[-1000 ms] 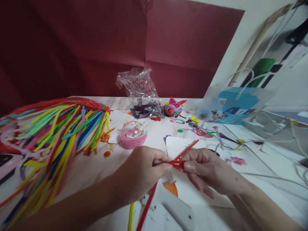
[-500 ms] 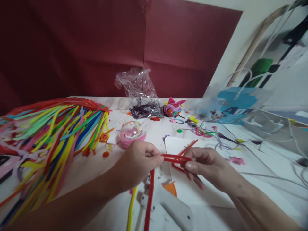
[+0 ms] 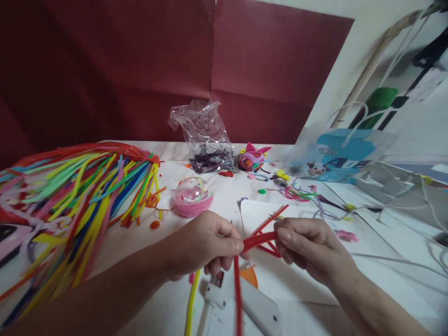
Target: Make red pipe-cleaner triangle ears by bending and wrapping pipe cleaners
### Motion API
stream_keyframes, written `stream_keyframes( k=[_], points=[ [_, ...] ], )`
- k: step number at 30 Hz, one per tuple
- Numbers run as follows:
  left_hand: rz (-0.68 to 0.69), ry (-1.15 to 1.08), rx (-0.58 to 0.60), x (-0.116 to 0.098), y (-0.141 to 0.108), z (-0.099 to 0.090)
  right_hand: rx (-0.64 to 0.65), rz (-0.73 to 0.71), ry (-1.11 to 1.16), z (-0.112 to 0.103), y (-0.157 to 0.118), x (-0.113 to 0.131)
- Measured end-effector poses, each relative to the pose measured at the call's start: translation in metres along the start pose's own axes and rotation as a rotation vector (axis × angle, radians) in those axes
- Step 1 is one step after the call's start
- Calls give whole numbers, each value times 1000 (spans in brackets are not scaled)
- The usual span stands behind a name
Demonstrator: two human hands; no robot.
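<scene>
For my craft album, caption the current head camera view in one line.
The left hand and right hand pinch a bent red pipe cleaner, a clear-topped pink ball beyond them.

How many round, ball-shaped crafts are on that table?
2: the clear-topped ball just beyond the left hand, and the pink-eared ball farther back, beside the plastic bag. Others could be hidden.

A blue-printed carrier bag stands near white cables and a dark red backdrop.

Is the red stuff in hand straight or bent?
Bent: the red stuff makes a sharp corner near the right hand, and one length hangs below the left hand.
</scene>
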State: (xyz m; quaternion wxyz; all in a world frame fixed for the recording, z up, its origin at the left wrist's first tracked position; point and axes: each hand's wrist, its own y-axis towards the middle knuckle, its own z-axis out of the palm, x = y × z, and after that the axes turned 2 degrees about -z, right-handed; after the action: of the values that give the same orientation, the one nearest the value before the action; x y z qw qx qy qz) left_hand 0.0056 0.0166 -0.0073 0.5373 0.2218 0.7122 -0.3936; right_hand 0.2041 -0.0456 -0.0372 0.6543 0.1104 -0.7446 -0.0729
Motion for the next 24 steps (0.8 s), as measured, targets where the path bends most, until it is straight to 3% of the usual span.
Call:
stream_keyframes(
  k=[5, 13, 20, 24],
  points=[
    [64, -40, -57, -2, -1, -2, -24, -26, 76, -2, 0, -3],
    [97, -6, -266, -11, -4, 1, 10, -55, 54, -1, -2, -6],
    [154, 53, -205, -3, -2, 1, -9, -67, 32, -1, -3, -5],
    [272, 163, -241, 4, -2, 12, 50, -27, 17, 5, -3, -6]
  ],
)
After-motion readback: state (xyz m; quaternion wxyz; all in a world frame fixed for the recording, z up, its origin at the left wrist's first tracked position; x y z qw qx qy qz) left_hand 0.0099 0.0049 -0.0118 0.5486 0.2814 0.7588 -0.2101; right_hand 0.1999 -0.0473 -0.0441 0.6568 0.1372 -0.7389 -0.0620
